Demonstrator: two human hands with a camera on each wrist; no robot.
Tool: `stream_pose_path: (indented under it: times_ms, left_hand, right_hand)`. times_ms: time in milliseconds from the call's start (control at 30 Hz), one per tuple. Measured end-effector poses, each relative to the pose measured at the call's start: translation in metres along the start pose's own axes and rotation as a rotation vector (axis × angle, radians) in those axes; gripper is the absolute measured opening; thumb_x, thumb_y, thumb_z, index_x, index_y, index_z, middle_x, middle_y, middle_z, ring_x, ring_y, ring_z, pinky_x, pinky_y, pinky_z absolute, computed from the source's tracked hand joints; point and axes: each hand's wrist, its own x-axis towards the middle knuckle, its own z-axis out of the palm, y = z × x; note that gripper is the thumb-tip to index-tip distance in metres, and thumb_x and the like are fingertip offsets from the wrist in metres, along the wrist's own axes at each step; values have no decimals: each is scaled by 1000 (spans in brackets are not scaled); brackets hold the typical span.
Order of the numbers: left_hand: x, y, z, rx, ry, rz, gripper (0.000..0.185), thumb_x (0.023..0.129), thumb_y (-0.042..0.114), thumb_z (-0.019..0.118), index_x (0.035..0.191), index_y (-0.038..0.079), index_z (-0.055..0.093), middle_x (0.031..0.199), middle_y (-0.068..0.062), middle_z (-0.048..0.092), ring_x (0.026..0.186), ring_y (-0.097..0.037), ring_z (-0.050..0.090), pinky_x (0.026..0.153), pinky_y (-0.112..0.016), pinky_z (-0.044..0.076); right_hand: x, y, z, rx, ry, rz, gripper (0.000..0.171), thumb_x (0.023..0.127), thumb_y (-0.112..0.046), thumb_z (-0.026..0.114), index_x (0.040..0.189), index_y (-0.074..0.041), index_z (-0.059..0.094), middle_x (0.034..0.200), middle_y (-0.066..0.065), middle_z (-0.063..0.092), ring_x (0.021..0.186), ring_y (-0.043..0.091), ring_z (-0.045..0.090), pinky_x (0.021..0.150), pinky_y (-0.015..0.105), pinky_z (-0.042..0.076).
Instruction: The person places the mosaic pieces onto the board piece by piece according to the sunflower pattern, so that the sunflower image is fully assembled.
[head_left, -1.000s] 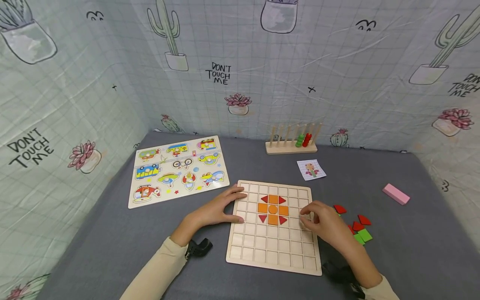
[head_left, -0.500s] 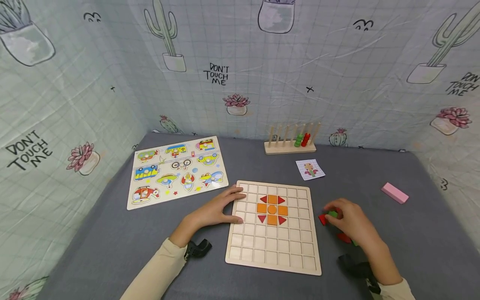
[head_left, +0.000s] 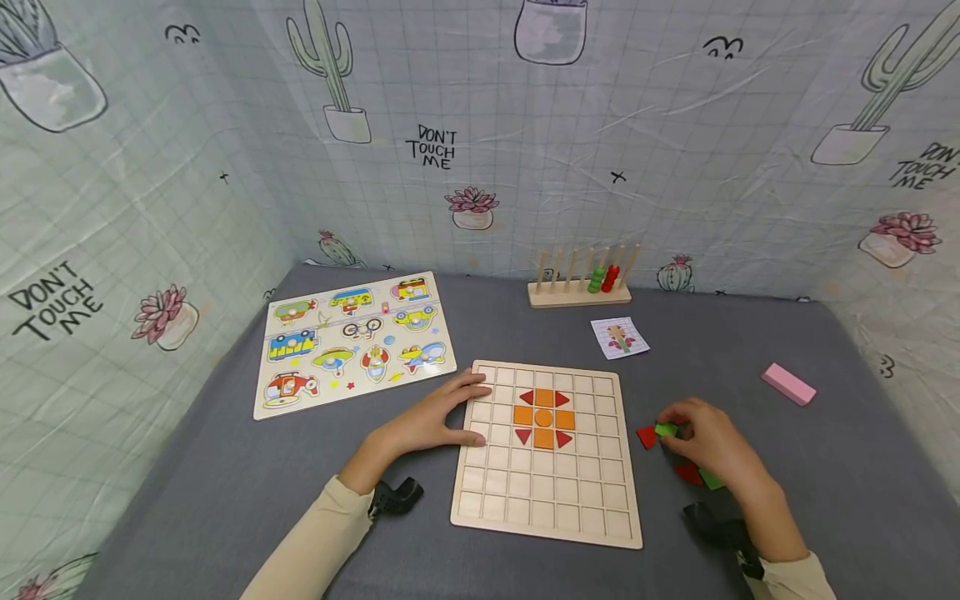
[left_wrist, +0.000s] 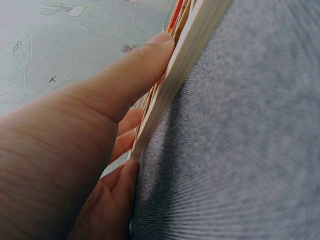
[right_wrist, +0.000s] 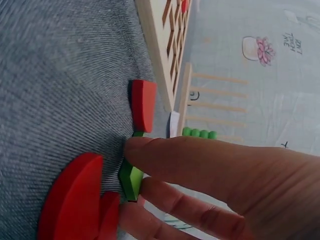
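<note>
The wooden grid board [head_left: 543,492] lies flat, with orange squares, an orange circle and several red triangles set at its upper middle. My left hand [head_left: 431,417] rests at the board's left edge, thumb and fingers spread and fairly straight; in the left wrist view its thumb [left_wrist: 142,62] lies along the rim. Right of the board, my right hand [head_left: 708,437] pinches a green tile [head_left: 666,430] between thumb and fingers. The right wrist view has the thumb over this green tile [right_wrist: 131,180], with a red piece [right_wrist: 143,105] right beyond it.
More red [head_left: 687,474] and green [head_left: 711,478] pieces lie under the right hand. A pattern card [head_left: 619,337], a peg rack [head_left: 580,293] with green and red beads, and a pink block [head_left: 789,384] sit farther back. A vehicle puzzle board [head_left: 356,342] lies at the left.
My right hand has moved right from the grid board to the loose pieces and now pinches a green tile. The left hand stays on the board's edge.
</note>
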Motion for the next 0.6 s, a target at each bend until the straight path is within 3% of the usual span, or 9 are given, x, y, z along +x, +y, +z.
stream_pose_path:
  times_ms: [600]
  left_hand:
    - [-1, 0, 0, 11, 3, 2, 74, 83, 37, 78, 146, 15, 46, 159, -4, 27, 149, -26, 16, 116, -50, 24]
  right_hand:
    - [3, -4, 3, 17, 13, 44, 21, 78, 0, 77, 96, 5, 68, 89, 12, 62, 73, 22, 59, 62, 35, 50]
